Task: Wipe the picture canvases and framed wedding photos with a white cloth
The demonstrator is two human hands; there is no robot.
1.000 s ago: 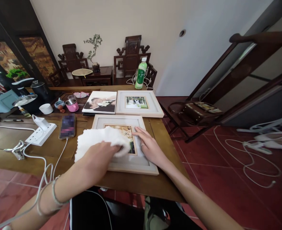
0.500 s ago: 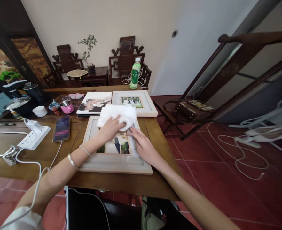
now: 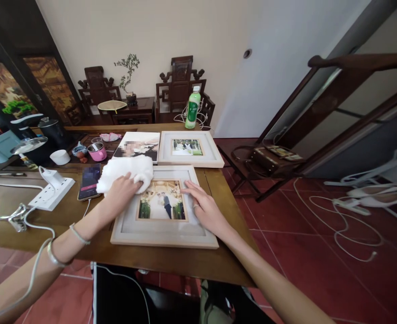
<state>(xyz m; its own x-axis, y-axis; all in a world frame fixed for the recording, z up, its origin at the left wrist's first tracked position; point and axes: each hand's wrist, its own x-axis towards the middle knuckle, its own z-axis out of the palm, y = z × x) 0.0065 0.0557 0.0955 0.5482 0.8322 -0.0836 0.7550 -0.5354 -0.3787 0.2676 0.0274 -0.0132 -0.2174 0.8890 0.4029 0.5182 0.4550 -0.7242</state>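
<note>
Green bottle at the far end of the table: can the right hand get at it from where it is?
Probably yes, with a long stretch. The right hand lies flat on the near frame; only the far frame, lying flat, sits between it and the green bottle, nothing upright.

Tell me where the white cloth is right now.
In the head view, the white cloth sits left of centre, under the left hand on the far-left corner of the nearest picture frame, just right of the phone.

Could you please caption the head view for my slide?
Left hand holds a white cloth on a framed photo; right hand rests on it.
</note>
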